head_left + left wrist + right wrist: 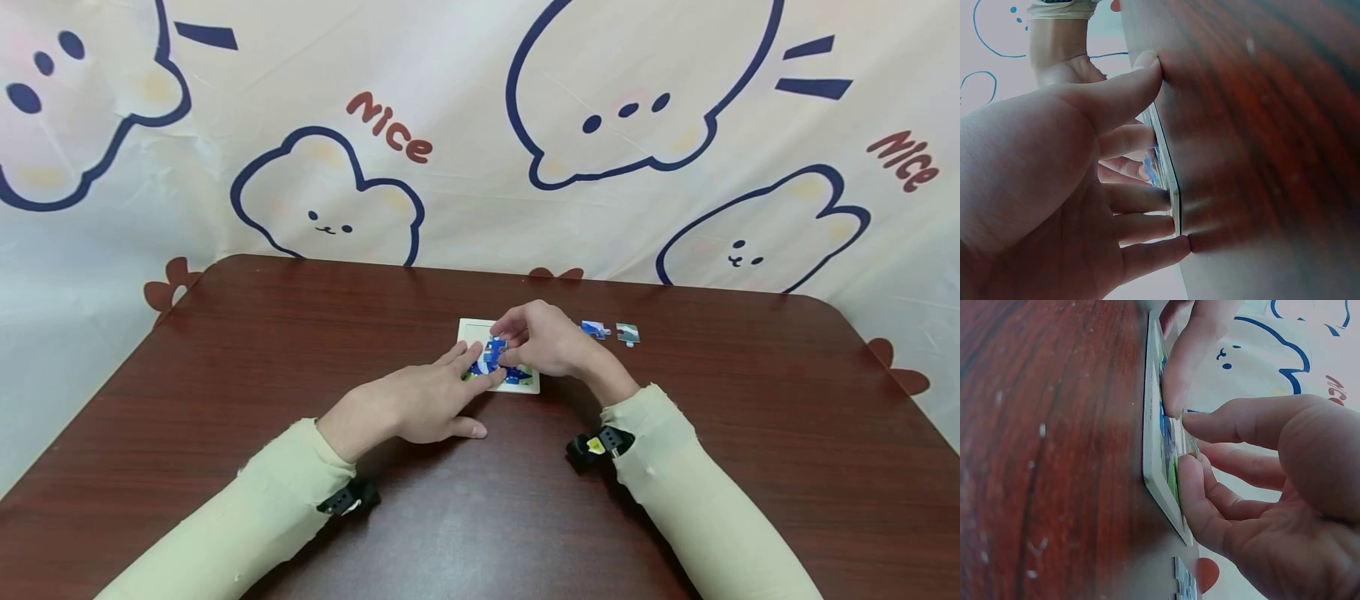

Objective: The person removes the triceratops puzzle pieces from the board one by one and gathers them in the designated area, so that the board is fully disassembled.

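Note:
A small puzzle board [468, 322] with a pale frame lies on the table, partly filled with blue and green picture pieces. My left hand [420, 404] rests across its near left side, fingers straight and spread, fingertips on the board and its edge. From the right, my right hand [549, 340] pinches a blue puzzle piece [493, 351] between thumb and fingers, tilted over the middle of the board. The right wrist view shows the right thumb and fingertips close above the picture surface; the fingers cover part of the piece.
Two loose puzzle pieces [593, 329] [627, 334] lie on the brown table [750, 433] to the right of the board, just past the right hand. A pale curtain [465, 208] with cartoon drawings hangs behind the table's far edge.

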The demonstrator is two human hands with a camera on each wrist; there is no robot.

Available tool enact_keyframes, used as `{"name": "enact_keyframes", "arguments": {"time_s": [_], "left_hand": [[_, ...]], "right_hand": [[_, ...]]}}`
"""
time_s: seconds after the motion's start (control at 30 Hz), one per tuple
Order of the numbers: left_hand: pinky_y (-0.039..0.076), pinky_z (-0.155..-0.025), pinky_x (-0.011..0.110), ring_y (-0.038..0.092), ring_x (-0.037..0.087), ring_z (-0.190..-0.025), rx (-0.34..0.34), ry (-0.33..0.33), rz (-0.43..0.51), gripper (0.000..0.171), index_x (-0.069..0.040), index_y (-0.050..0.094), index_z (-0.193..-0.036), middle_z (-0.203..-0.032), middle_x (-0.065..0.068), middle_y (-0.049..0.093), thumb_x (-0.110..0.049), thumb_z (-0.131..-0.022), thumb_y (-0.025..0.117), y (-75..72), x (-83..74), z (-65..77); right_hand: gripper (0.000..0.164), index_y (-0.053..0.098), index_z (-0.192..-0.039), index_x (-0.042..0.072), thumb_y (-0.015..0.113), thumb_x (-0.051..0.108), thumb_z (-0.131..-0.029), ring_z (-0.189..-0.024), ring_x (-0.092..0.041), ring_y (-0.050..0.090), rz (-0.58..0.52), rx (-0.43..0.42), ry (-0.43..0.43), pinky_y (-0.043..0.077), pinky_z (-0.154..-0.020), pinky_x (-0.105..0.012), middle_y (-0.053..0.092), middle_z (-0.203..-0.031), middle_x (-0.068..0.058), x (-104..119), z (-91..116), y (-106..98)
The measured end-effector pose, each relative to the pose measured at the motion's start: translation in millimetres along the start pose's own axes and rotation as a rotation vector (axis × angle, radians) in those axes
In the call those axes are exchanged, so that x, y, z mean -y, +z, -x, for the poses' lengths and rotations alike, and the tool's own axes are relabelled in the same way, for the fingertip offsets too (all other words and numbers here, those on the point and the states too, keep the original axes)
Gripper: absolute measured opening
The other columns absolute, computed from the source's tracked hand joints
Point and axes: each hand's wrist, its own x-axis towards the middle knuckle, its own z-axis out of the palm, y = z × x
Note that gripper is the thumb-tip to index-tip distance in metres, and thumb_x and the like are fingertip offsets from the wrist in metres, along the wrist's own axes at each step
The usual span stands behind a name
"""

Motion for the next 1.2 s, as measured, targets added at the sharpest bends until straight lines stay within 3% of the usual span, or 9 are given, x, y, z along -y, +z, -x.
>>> {"name": "enact_keyframes", "arguments": {"time_s": [0.73,1.2], "left_hand": [[0.042,-0.119,0.065,0.008,0.042,-0.167,0.002,0.009,0.009,0.074,-0.028,0.031,-0.169,-0.180,0.017,0.008,-0.049,-0.105,0.062,1.0,0.0,-2.8],[0.041,-0.120,0.064,0.009,0.042,-0.167,-0.007,0.004,0.016,0.073,-0.028,0.032,-0.168,-0.180,0.018,0.009,-0.049,-0.105,0.062,1.8,1.6,-2.4]], "right_hand": [[0.039,0.070,-0.135,0.009,0.077,0.013,-0.097,-0.099,-0.022,0.064,0.001,0.018,-0.002,0.058,-0.098,-0.038,0.073,-0.115,-0.008,-3.1,2.2,-3.1],[0.038,0.070,-0.135,0.010,0.077,0.012,-0.098,-0.105,-0.024,0.066,-0.028,0.035,-0.011,0.057,-0.106,-0.043,0.074,-0.123,-0.008,-2.4,1.3,-7.3]]}}
